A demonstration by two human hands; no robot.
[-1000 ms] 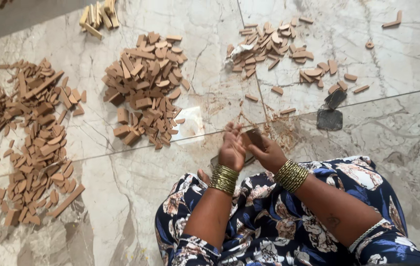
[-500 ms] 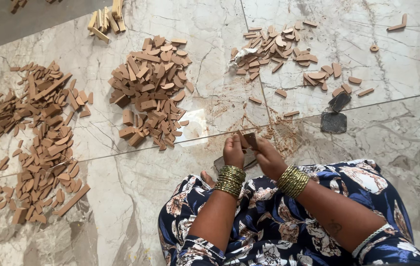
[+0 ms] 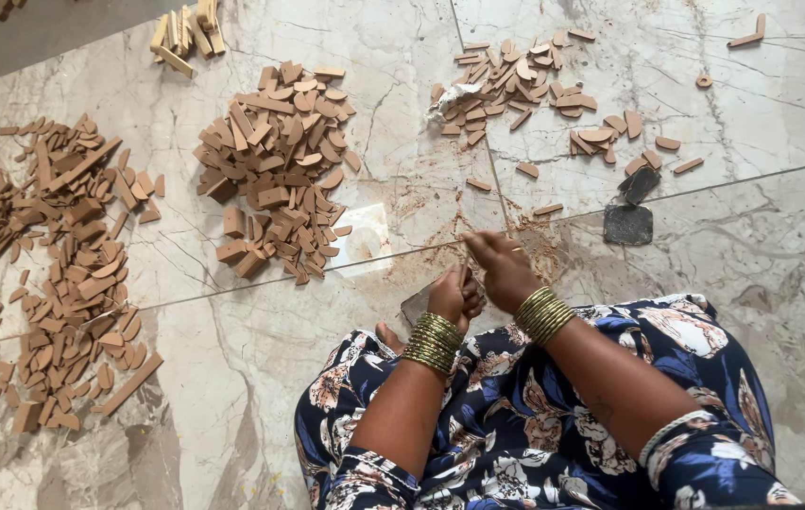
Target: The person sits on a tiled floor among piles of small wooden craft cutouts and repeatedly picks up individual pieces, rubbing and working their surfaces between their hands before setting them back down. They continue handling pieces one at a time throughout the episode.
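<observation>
Seated on a marble floor (image 3: 724, 283), knees in dark floral cloth. Left hand (image 3: 453, 297) curled shut, fingers pressed together over a dark flat pad (image 3: 419, 304) at the knee. Right hand (image 3: 502, 266) just beside it, touching, fingers bent down onto the same spot; whether pinching a small piece, cannot tell. One stack of gold bangles (image 3: 433, 342) per wrist. Four heaps of brown wooden offcuts: left heap (image 3: 53, 274), middle heap (image 3: 275, 170), top right heap (image 3: 535, 85), small pale heap (image 3: 187, 33) at top. Two dark sanding pads (image 3: 629, 212) lying to the right, well apart from both hands.
</observation>
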